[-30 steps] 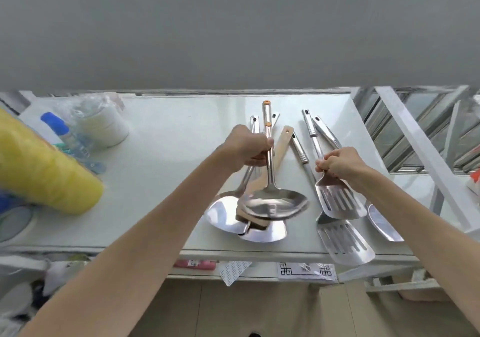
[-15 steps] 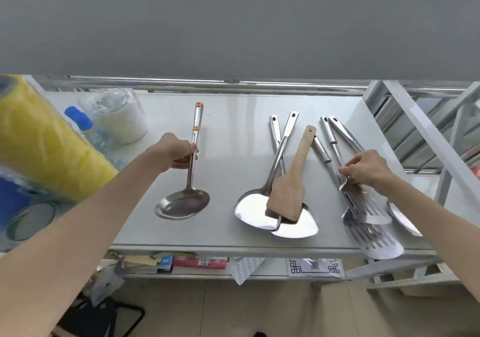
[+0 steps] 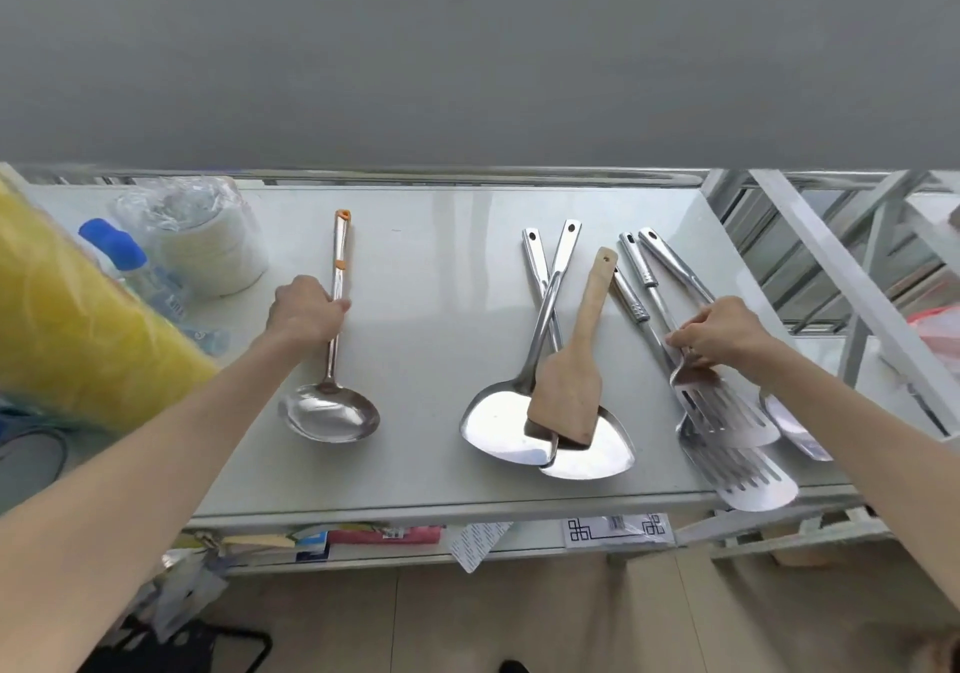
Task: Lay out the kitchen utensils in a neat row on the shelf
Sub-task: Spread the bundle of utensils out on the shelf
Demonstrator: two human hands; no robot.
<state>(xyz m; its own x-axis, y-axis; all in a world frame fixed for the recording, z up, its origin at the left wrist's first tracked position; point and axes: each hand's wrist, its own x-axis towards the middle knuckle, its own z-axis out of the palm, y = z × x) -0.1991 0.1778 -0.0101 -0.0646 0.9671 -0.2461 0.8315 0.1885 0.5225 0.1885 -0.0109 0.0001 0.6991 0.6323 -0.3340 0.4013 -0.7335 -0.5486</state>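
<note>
White shelf point(image 3: 441, 267) carries the utensils: the ladle point(image 3: 332, 392) is gripped by the left hand point(image 3: 306, 311), a slotted turner point(image 3: 722, 407) pinched by the right hand point(image 3: 722, 332). Stacked turners overhanging the edge could be dragged off.

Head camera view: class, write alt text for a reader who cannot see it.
A person's left hand grips the handle of a steel ladle lying alone on a white shelf, while the right hand pinches a slotted spatula in a heap at the right. Between them, a wooden spatula lies across two crossed steel turners.
</note>
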